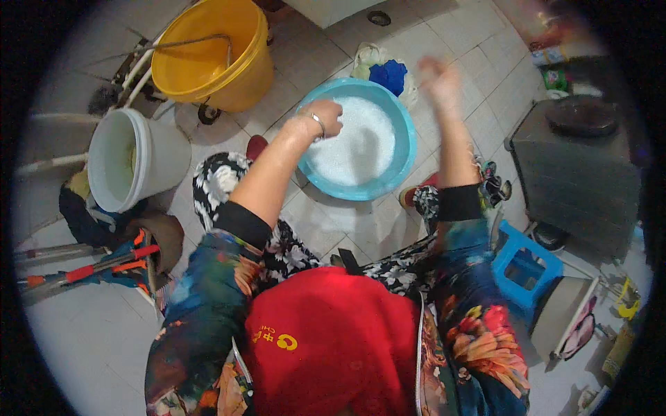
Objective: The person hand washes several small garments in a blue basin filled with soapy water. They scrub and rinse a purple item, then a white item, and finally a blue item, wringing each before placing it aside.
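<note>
A light-blue plastic basin (409, 148) stands on the tiled floor between my feet, filled with white suds (364, 151). My left hand (327, 117), with a bracelet at the wrist, hangs over the left part of the basin. Its fingers are curled, and I see nothing in them, though their undersides are hidden. To the right of the basin, my right hand (438, 78) is raised and blurred by motion, so its fingers cannot be made out. Against the basin's far rim lie a blue cloth (388, 77) and some pale cloth (369, 54).
At the far left stand a yellow bucket (244, 78) and a white bucket (166, 156). Long-handled tools (104, 266) lie at the left. A blue plastic stool (541, 260) and a dark cabinet-like box (572, 177) are on my right. A round drain (379, 18) is ahead.
</note>
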Demonstrator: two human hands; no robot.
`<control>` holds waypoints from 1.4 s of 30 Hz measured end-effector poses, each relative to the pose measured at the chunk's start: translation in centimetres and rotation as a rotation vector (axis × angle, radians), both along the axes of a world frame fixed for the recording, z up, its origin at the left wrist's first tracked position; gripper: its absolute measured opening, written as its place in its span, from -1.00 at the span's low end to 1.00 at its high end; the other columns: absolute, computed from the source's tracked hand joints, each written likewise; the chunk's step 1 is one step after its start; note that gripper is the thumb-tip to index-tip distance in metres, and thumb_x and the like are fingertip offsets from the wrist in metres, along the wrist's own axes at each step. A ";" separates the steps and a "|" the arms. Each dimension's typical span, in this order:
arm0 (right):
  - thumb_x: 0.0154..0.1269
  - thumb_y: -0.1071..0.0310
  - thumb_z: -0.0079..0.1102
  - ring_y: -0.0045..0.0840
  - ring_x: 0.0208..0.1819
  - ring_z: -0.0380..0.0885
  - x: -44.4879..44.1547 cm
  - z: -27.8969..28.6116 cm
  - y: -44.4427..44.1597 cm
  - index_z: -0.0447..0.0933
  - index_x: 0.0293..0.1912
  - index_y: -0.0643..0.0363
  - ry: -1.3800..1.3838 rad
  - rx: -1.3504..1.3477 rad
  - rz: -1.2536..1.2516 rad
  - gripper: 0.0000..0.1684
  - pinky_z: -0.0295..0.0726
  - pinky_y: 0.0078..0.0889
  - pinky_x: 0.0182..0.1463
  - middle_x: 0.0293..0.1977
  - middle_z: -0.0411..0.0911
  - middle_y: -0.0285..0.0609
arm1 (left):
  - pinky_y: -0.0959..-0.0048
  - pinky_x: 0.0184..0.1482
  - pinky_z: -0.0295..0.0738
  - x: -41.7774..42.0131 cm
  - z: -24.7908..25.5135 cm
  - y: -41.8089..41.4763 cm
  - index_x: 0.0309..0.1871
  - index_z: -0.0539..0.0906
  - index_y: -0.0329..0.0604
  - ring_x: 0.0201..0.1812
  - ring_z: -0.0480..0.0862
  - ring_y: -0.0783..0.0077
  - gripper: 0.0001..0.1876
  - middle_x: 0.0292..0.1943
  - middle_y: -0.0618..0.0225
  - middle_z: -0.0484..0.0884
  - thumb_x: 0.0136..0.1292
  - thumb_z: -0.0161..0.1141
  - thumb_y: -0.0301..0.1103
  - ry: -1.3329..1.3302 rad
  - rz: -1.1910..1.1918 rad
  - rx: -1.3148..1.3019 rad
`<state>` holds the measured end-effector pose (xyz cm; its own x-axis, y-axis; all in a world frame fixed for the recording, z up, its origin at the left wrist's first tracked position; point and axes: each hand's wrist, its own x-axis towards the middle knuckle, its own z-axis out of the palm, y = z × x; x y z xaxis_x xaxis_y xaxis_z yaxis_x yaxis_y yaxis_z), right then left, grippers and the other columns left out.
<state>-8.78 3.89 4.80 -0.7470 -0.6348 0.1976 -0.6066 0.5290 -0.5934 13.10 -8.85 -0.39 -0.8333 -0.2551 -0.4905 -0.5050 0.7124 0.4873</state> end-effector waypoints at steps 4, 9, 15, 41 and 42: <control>-0.08 0.28 0.32 -0.22 -0.01 0.51 3.0 -17.8 8.2 0.53 -0.07 0.24 -0.533 0.098 -0.211 -0.50 0.45 -0.27 0.10 -0.09 0.55 0.01 | 0.22 0.12 0.40 -0.2 -8.5 4.2 0.11 0.50 -0.03 0.11 0.45 -0.05 -0.51 -0.02 -0.06 0.51 0.05 0.17 -0.20 0.050 0.205 -0.023; -0.12 0.19 0.40 -0.16 0.08 0.44 -4.2 -18.6 6.5 0.45 0.06 0.20 -0.463 -0.017 -0.439 -0.31 0.38 -0.24 0.18 -0.02 0.49 0.09 | 0.25 0.07 0.43 1.4 -16.2 8.3 0.06 0.53 -0.10 -0.01 0.52 0.04 -0.54 -0.07 -0.01 0.55 0.04 0.20 -0.20 0.110 0.452 0.236; -0.33 0.00 0.55 0.06 0.25 0.18 -11.8 -21.2 1.0 -0.09 0.38 -0.01 -0.497 0.311 -0.294 0.34 0.27 -0.13 0.28 0.27 0.09 0.22 | 0.60 -0.23 0.47 -1.4 -17.2 8.9 -0.01 0.56 -0.19 -0.29 0.59 0.56 -0.75 -0.26 0.37 0.63 0.27 0.07 -0.42 0.022 0.559 0.750; 0.30 0.08 -0.04 -0.30 0.08 0.45 -8.7 8.8 0.9 0.40 0.11 0.21 -0.984 -0.925 -0.286 -0.49 0.45 -0.16 0.16 0.09 0.44 -0.03 | 0.22 0.16 0.34 -6.2 -7.8 8.7 0.35 0.06 -0.18 0.10 0.38 0.07 -0.06 0.17 -0.03 0.28 -0.13 0.37 -0.37 0.614 0.761 0.615; 0.30 0.09 -0.06 -0.27 0.02 0.50 -8.3 10.4 2.2 0.40 0.10 0.22 -0.884 -0.915 -0.225 -0.49 0.49 -0.16 0.13 0.06 0.46 -0.03 | 0.18 0.24 0.27 -6.3 -7.0 9.0 0.38 -0.03 -0.17 0.20 0.30 0.00 0.04 0.24 -0.06 0.19 -0.17 0.39 -0.36 0.731 0.728 0.560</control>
<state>-17.07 6.13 15.24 -0.9187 -0.3756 -0.1222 0.2244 -0.2417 -0.9441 6.76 0.12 -7.35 -0.7100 -0.6878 -0.1511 -0.1752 -0.0353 0.9839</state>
